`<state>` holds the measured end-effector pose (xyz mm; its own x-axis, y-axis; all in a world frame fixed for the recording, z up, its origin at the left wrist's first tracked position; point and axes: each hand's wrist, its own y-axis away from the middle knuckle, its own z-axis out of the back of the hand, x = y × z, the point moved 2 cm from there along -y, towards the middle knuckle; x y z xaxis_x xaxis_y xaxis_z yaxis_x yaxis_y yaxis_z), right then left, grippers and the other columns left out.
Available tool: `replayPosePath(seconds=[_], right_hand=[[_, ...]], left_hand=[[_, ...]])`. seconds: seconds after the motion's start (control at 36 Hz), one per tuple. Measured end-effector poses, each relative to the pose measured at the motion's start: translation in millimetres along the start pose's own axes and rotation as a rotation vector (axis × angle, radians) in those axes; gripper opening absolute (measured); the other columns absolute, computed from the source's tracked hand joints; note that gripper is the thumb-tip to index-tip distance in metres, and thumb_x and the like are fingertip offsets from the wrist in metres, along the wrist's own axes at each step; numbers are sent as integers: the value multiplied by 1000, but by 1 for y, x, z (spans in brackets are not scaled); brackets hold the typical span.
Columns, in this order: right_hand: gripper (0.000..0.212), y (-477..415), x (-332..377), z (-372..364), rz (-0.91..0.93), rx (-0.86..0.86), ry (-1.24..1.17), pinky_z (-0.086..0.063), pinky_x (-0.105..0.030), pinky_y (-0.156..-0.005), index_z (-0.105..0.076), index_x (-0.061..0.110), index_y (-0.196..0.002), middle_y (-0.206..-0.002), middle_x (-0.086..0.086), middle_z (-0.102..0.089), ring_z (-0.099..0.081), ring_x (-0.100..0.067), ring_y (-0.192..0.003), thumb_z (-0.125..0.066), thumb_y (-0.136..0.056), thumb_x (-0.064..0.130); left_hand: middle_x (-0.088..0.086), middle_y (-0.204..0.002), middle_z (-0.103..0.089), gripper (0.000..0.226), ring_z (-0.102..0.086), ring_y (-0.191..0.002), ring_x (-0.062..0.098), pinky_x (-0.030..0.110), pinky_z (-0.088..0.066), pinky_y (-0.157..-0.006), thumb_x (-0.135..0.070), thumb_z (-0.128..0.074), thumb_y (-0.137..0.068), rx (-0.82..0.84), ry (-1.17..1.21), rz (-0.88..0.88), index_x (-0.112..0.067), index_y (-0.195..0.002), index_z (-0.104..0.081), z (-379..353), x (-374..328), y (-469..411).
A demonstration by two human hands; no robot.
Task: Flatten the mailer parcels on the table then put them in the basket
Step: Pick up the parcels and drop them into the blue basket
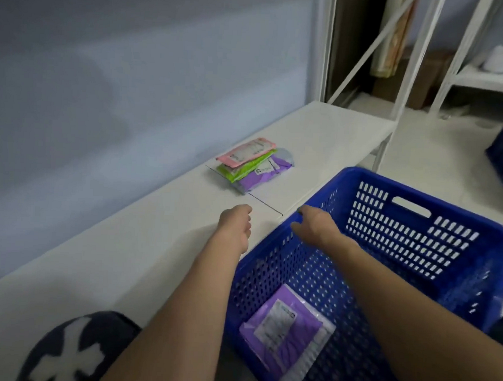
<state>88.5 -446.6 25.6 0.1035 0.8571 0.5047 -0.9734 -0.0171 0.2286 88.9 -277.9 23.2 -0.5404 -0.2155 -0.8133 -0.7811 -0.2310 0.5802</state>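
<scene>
Four mailer parcels show in all, and one blue basket point(447, 206) with little holes in its sides. Three parcels sit in a small pile on the white counter point(124, 256), a bit beyond the basket's left side. A pink mailer point(246, 152) is on top, a green mailer point(242, 169) is in the middle, and a purple mailer point(258, 180) is at the bottom. They look flat and thin. A second purple mailer point(283, 332) lies flat inside the basket, on its floor, at the near end. It has a white label, and so do the pink one and the purple one in the pile, but the writing is too blurry to read.

Two hands show. The right hand point(315, 227) holds the basket's left rim, with its fingers curled over the edge. The left hand point(235, 227) is over the counter just left of the basket, fingers curled in, holding nothing.
</scene>
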Motion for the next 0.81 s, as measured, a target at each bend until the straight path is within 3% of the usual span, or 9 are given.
replayPosePath(seconds=[0.08,0.17,0.28,0.39,0.47,0.53,0.64,0.69,0.81], right_hand=[[40,-2,18,9,38,-21,24,-52,-35,-73,-46,7,-133,-120,-16,-58,-60,-29,-95,-47,-95,19],[42,-8,31,15,79,-44,60,-48,-32,-74,-45,7,-136,-125,-15,-56,-59,-29,-100,-48,-96,22],[41,-23,42,19,112,-72,86,-45,-33,-78,-47,6,-133,-126,-16,-55,-56,-29,-106,-49,-96,24],[41,-50,47,14,135,-77,101,-39,-29,-80,-48,6,-131,-126,-16,-56,-52,-30,-113,-49,-96,25],[41,-73,51,13,140,-94,94,-40,-32,-88,-49,6,-131,-128,-17,-54,-50,-31,-117,-48,-96,27],[41,-98,51,12,149,-113,94,-40,-34,-95,-49,5,-131,-130,-18,-54,-49,-33,-119,-47,-97,29],[47,-139,52,15,145,-173,26,-37,-35,-100,-47,8,-135,-132,-22,-51,-48,-36,-121,-46,-97,35],[47,-160,52,16,122,-209,-31,-37,-34,-99,-47,9,-136,-131,-23,-50,-48,-37,-121,-46,-97,36],[44,-187,50,20,71,-259,-169,-37,-36,-97,-49,1,-130,-130,-24,-52,-47,-37,-120,-39,-101,32]], left_hand=[[8,-97,-55,18,-53,-94,21,28,-43,-87,-17,-53,-94,-10,16,-17,-6,-107,-52,9,-14,1],[10,-112,-56,29,-55,-102,23,28,-43,-89,-18,-54,-93,-17,24,-42,-4,-119,-54,15,-23,-2],[7,-102,-52,21,-50,-91,21,28,-41,-79,-21,-54,-92,-10,-1,-49,-7,-107,-52,18,-34,-10],[2,-78,-42,14,-41,-70,16,25,-35,-58,-20,-59,-87,-18,-6,-43,-11,-81,-50,16,-45,-28],[2,-81,-42,13,-38,-63,15,25,-33,-54,-23,-56,-89,-49,12,-39,-11,-92,-51,15,-56,-48],[4,-94,-46,23,-45,-72,18,25,-40,-63,-29,-56,-90,-74,27,-26,-14,-107,-52,12,-62,-70],[3,-134,-49,56,-49,-122,24,30,-40,-104,-40,-59,-88,-152,67,-6,-15,-136,-45,13,-69,-107],[0,-145,-43,61,-42,-133,19,28,-37,-105,-46,-61,-86,-180,118,14,-19,-139,-45,13,-70,-126],[-1,-148,-37,65,-39,-134,16,27,-34,-103,-56,-47,-91,-182,242,42,-16,-142,-40,10,-74,-152]])
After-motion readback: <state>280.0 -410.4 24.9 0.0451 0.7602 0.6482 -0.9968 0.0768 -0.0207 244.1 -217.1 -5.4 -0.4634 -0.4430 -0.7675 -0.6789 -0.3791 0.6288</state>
